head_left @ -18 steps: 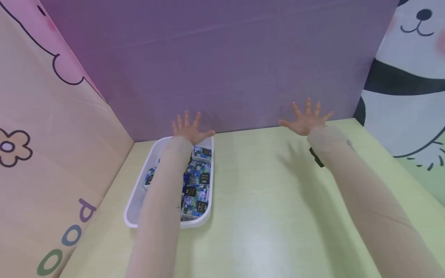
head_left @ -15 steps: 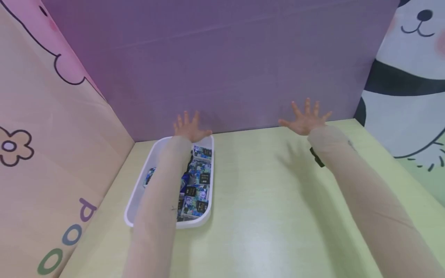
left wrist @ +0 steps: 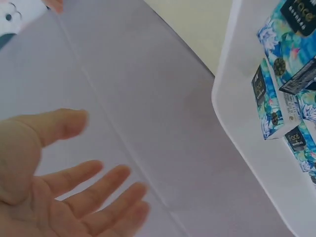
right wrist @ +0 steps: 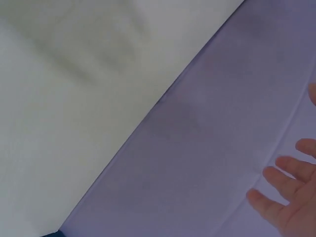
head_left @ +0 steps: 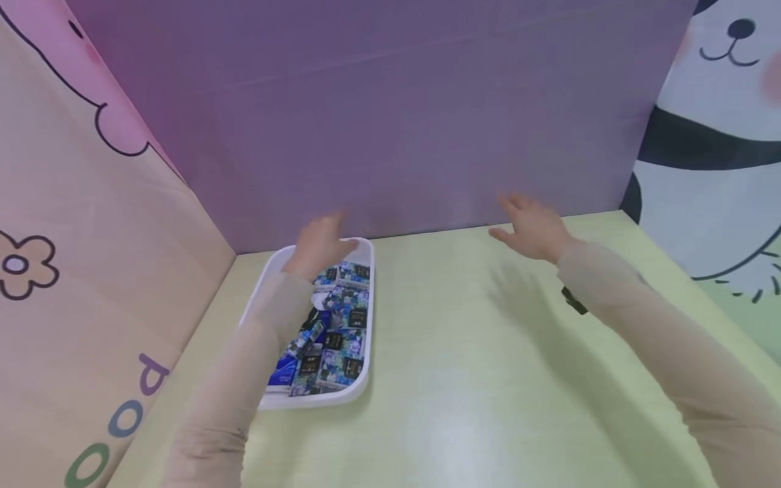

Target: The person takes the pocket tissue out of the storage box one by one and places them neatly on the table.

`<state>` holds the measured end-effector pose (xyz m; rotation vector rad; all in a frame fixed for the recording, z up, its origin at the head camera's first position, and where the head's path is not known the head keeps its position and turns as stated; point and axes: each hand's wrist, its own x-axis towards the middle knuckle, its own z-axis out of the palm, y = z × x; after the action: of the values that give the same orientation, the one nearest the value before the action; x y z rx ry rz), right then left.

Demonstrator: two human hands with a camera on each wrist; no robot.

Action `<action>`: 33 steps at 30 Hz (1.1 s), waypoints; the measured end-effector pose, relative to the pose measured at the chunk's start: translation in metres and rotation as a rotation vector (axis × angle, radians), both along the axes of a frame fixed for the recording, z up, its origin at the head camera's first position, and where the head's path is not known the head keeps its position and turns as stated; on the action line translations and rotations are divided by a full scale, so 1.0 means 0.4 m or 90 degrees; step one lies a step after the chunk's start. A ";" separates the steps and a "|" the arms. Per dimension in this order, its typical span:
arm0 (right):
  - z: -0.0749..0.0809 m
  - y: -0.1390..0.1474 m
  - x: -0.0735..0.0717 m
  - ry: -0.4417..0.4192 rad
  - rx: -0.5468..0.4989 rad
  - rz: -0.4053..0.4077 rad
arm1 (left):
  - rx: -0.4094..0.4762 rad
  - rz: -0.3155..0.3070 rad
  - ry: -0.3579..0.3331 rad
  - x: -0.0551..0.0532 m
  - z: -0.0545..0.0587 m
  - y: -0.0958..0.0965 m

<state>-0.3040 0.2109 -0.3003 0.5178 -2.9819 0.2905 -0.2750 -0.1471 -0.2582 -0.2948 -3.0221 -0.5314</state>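
My left hand (head_left: 319,245) hovers over the far end of a white plastic tub (head_left: 368,339), holding nothing. In the left wrist view its fingers (left wrist: 96,197) are loosely bent and the thumb stands apart. Small packs with a blue floral print and black "Face" labels (head_left: 342,366) fill the tub; a larger one shows close up as a floral pack (left wrist: 296,44) in that view. My forearm hides the tub's left part. Farther right, my right hand (head_left: 532,229) is raised above the table near the back wall, holding nothing, its fingers (right wrist: 281,182) apart and slightly bent.
A pale wood-look table (head_left: 439,339) runs up to a purple back wall (head_left: 396,122). Printed panels stand on both sides, with a flower (head_left: 15,264) on the left and a panda (head_left: 720,122) on the right. A small black item (head_left: 573,300) shows under my right wrist.
Both hands have gone from spread fingers to a more relaxed, turned pose and drawn slightly back. The left forearm has swung left, uncovering more packs.
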 end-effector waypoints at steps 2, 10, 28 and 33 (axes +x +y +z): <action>-0.011 -0.009 0.014 0.006 -0.015 0.012 | -0.004 -0.011 0.003 0.027 -0.005 -0.013; -0.055 -0.036 0.065 0.044 -0.047 0.055 | 0.017 -0.021 -0.018 0.109 -0.022 -0.060; -0.105 -0.077 0.139 0.052 -0.106 0.172 | -0.092 -0.045 -0.065 0.049 -0.060 -0.288; -0.116 -0.090 0.145 0.029 -0.102 0.219 | -0.112 -0.015 -0.149 0.036 -0.102 -0.362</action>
<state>-0.2458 0.1750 -0.3468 1.0017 -2.7812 0.5306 -0.2606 -0.2918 -0.2991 -0.2966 -3.3041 -0.3213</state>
